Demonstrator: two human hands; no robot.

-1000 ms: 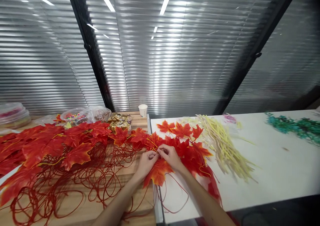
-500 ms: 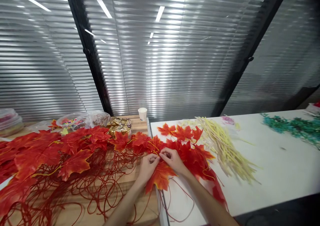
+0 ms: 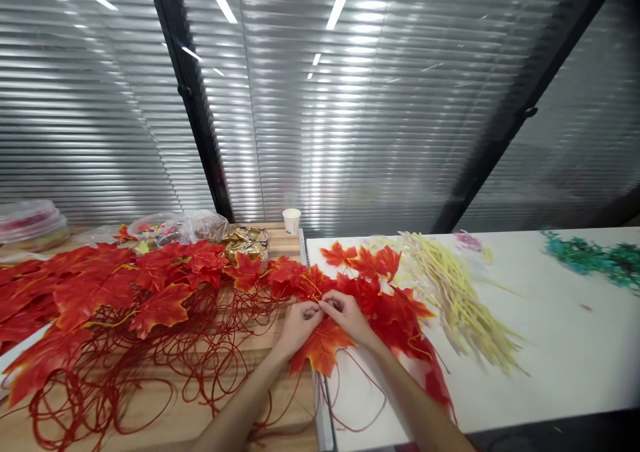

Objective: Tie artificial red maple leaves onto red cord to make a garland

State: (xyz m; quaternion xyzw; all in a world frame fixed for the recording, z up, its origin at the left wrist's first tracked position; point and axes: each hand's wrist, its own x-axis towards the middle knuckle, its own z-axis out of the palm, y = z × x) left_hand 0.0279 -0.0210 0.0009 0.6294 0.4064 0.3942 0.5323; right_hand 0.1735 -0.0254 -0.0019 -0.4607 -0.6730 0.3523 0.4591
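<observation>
My left hand [image 3: 299,327] and my right hand [image 3: 346,313] meet over the seam between two tables, fingertips pinched close together. Just below them hangs or lies an orange-red artificial maple leaf [image 3: 324,349], its stem end at my fingers. What exactly sits between the fingertips is too small to make out; it may be stem or cord. Red artificial maple leaves [image 3: 400,312] pile up beside my right hand. More red leaves [image 3: 100,289] spread to the left, above a tangle of thin red cord [image 3: 200,359]. A loop of cord trails below my hands.
Behind the leaves stand a paper cup [image 3: 291,221], gold foil packaging [image 3: 246,244] and clear plastic tubs [image 3: 33,225]. A bundle of yellow stems [image 3: 460,305] lies on the white table [image 3: 565,345], with teal foliage [image 3: 595,255] farther right. Blinds line the back.
The view has shifted slightly, so the surroundings sit a little differently. Both hands stay pinched together at the leaf, with barely any movement of the fingers.
</observation>
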